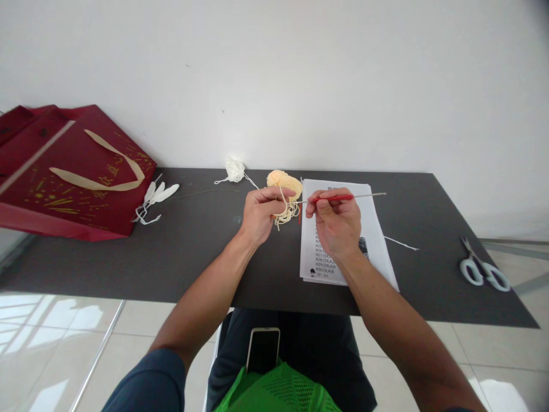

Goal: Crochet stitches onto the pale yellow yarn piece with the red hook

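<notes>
My right hand point(337, 220) is closed around the red grip of a crochet hook point(334, 198), whose thin metal shaft points left toward my other hand. My left hand point(261, 212) pinches pale yellow yarn point(281, 217), with a strand passing over the fingers near the hook's tip. Whether a worked piece lies inside these fingers is hidden. Just behind the left fingertips rests a pale yellow yarn ball point(285, 182) with loose loops in front of it. Under my right hand lie printed sheets point(351, 269) with rows of text.
A small white yarn ball point(235, 169) lies near the wall. On the left stand a dark red gift bag point(81, 171) and white leaf-shaped pieces point(160, 193). Scissors point(482, 269) lie near the table's right end. A phone point(263, 349) and green mesh point(283, 392) are on my lap.
</notes>
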`<state>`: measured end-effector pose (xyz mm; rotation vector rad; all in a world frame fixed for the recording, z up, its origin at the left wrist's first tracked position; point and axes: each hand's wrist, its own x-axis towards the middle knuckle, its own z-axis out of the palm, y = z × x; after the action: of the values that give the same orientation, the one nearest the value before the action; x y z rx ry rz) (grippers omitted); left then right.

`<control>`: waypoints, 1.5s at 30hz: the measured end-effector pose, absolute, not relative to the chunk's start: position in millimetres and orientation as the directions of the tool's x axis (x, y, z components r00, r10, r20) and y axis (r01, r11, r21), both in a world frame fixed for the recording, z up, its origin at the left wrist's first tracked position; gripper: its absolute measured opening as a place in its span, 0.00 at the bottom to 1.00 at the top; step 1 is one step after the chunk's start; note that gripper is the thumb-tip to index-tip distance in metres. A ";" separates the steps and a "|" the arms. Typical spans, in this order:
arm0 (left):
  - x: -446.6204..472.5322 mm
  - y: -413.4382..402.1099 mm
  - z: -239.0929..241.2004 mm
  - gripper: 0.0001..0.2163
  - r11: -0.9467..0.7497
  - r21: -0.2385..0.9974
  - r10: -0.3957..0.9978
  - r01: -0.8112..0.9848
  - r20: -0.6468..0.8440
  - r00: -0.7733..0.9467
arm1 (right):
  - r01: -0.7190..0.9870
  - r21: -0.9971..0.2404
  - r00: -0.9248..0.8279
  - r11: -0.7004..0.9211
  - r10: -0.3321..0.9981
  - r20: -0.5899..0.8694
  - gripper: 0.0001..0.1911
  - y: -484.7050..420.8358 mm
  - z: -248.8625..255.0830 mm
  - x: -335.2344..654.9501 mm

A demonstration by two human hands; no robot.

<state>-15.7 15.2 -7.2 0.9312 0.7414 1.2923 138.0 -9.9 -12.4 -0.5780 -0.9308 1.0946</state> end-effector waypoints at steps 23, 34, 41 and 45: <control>-15.3 17.0 -12.6 0.07 -0.018 0.915 0.982 -0.402 0.093 0.166 | -0.706 -0.708 0.054 0.034 0.999 -0.006 0.11 -6.7 -18.6 140.0; -4.6 12.2 -16.6 0.23 -0.090 0.942 0.992 -0.323 0.113 0.052 | -0.630 -0.773 0.107 0.069 0.994 0.002 0.08 -11.9 -22.0 124.8; -2.3 9.9 -15.9 0.27 -0.112 0.940 0.992 -0.321 0.123 0.014 | -0.663 -0.745 0.116 0.068 0.993 -0.013 0.10 -13.2 -21.0 121.7; -1.5 8.9 -16.1 0.26 -0.127 0.940 0.990 -0.317 0.138 0.014 | -0.654 -0.753 0.118 0.072 0.993 -0.008 0.10 -13.0 -22.1 121.5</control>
<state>-1.5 8.9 -16.1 1.0787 0.8762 1.4142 121.5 -13.0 -22.1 -0.7003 -0.6109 1.3601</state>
